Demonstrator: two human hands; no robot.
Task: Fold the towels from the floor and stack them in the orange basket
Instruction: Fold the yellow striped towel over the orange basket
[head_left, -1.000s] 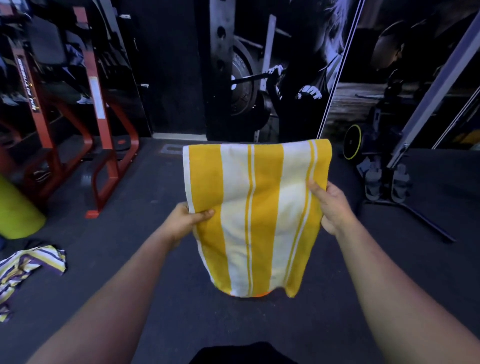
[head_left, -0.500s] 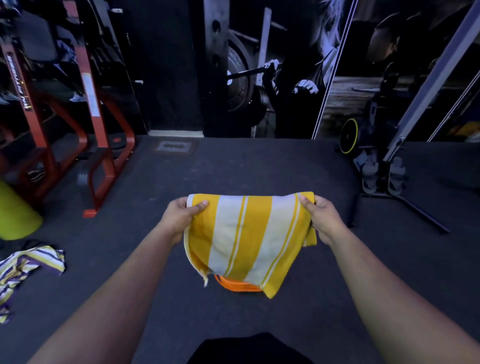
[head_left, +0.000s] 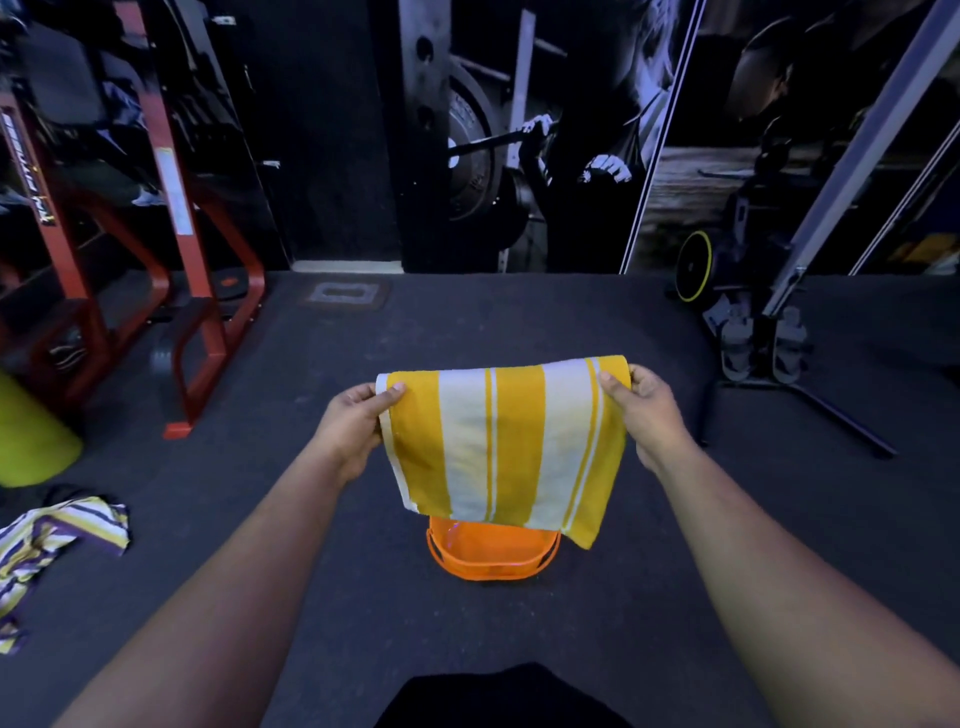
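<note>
A yellow-and-white striped towel (head_left: 501, 441) hangs folded in front of me, held at its top fold. My left hand (head_left: 353, 421) pinches its upper left corner and my right hand (head_left: 647, 410) pinches its upper right corner. Directly below the towel's hanging edge, the orange basket (head_left: 491, 561) stands on the dark floor, its far part hidden behind the towel. A crumpled purple, yellow and white striped towel (head_left: 52, 540) lies on the floor at the far left.
A red metal gym rack (head_left: 192, 291) stands at the left, with a lime-green object (head_left: 28, 436) beside it. A black stand with a yellow-rimmed wheel (head_left: 693, 265) and a slanted pole (head_left: 831, 197) is at the right. Dark rubber floor (head_left: 519, 322) lies ahead.
The towel was held up tall, then folded down shorter; both hands dropped lower and now hold it by the fold. The orange basket has come into view beneath it.
</note>
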